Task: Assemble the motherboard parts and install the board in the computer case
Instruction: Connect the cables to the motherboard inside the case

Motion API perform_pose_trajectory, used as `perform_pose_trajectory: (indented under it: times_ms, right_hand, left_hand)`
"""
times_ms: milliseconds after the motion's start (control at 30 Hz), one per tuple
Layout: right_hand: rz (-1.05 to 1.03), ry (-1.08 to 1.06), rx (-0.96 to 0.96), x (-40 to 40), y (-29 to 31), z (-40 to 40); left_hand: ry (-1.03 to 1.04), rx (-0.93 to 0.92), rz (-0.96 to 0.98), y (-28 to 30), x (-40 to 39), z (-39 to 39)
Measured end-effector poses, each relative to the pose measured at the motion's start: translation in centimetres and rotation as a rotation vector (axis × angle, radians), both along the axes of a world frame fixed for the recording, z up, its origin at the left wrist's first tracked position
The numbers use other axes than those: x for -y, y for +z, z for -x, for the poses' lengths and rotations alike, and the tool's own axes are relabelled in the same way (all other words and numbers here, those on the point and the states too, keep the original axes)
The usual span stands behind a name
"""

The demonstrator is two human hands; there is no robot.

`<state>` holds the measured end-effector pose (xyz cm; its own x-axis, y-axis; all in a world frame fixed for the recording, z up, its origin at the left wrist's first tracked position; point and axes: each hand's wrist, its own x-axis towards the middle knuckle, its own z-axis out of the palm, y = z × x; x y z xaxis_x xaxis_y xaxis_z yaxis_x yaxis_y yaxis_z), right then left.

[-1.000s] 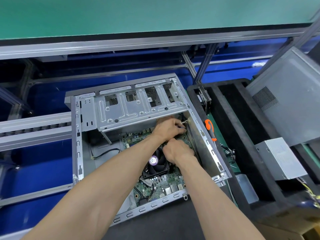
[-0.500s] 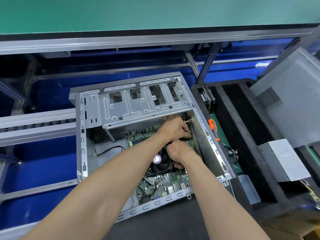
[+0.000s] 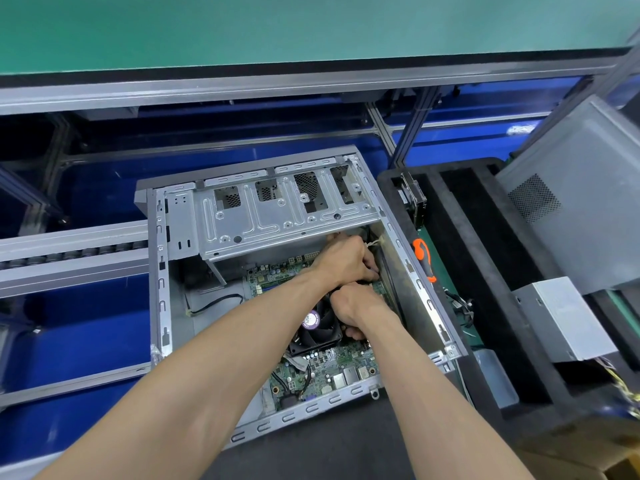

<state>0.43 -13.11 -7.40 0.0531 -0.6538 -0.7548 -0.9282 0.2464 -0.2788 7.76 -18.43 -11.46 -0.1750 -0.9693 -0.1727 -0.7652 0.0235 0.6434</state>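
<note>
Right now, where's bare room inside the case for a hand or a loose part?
Bare case floor lies left of the motherboard, below the drive cage; only a black cable crosses it. It is crowded at the case's right wall: the left hand and right hand work there, by the CPU fan.

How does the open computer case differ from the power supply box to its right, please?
The computer case lies open with the motherboard and both hands inside; the power supply box is closed. The case is far larger. The case sits on the workbench, the box on black foam. Both are grey metal.
</note>
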Motion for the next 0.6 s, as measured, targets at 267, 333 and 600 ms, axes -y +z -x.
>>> perform_pose_trajectory:
  times_ms: [267, 333, 600]
  right_hand:
    - [0.024, 0.059, -0.029, 0.00, 0.10, 0.15]
    - [0.026, 0.059, -0.028, -0.01, 0.20, 0.16]
    - [0.012, 0.054, -0.022, -0.09, 0.31, 0.16]
  left_hand:
    - [0.033, -0.051, 0.034, 0.02, -0.19, -0.31]
    - [0.054, -0.059, 0.035, 0.13, -0.21, -0.33]
    - [0.003, -0.056, -0.014, 0.03, -0.08, -0.39]
